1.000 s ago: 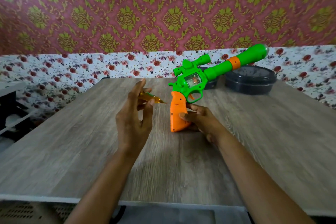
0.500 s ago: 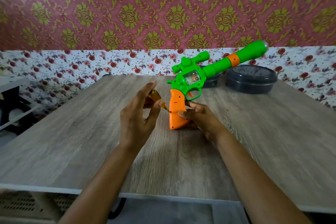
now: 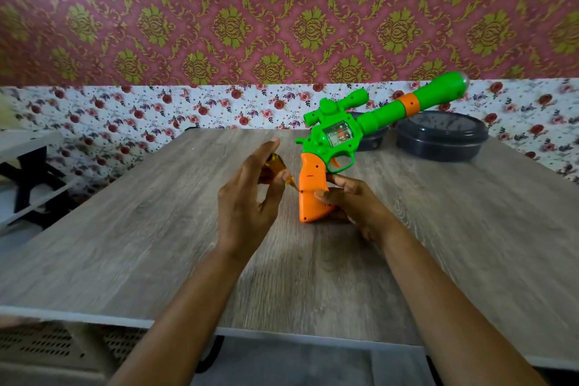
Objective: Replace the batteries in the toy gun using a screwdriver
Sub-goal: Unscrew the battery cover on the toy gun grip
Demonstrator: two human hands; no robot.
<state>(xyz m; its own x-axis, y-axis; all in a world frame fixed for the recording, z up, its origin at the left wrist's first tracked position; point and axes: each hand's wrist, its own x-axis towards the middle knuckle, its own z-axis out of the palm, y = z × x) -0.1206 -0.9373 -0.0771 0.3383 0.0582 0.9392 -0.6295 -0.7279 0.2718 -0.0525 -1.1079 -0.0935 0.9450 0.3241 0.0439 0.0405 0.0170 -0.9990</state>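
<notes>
A green toy gun [image 3: 341, 138] with an orange grip stands on its grip butt on the wooden table [image 3: 438, 229], barrel pointing up to the right. My right hand [image 3: 351, 200] grips the orange grip from the right, thumb on its near face. My left hand [image 3: 247, 197] holds a screwdriver [image 3: 275, 166] with an amber handle; its tip touches the left edge of the orange grip. The shaft is mostly hidden by my fingers.
A dark round lidded container [image 3: 441, 138] sits at the table's back right, with another dark object [image 3: 372, 141] behind the gun's barrel. A white shelf unit [image 3: 28, 166] stands to the left of the table. The floral wall runs behind.
My left hand has moved right with the screwdriver, bringing its tip from open air up to the orange grip. My right hand has kept the gun in place.
</notes>
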